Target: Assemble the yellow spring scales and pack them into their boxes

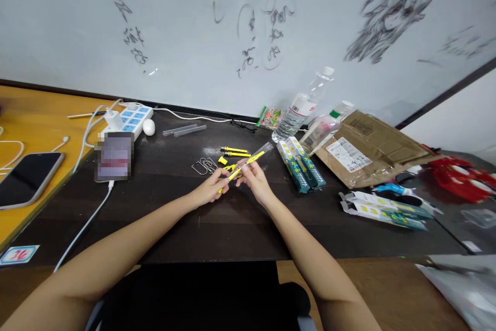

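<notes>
My left hand (210, 190) and my right hand (253, 177) meet over the dark table (232, 222), both pinching a thin yellow pen-like stick (241, 167) that slants up to the right. A clear tube (264, 147) extends from its upper end. Two more yellow sticks (236, 152) lie just beyond the hands, with a small yellow cap (222, 160) and large paper clips (205, 166) to their left. Green and white packs (301, 163) lie right of my right hand.
A power strip (129, 118), a white egg-shaped object (149, 126) and clear tubes (185, 130) sit at the back left. A phone (29, 178) lies on the yellow table. Bottles (302, 106), a cardboard parcel (368, 147), opened packs (383, 209) and red items (461, 176) fill the right.
</notes>
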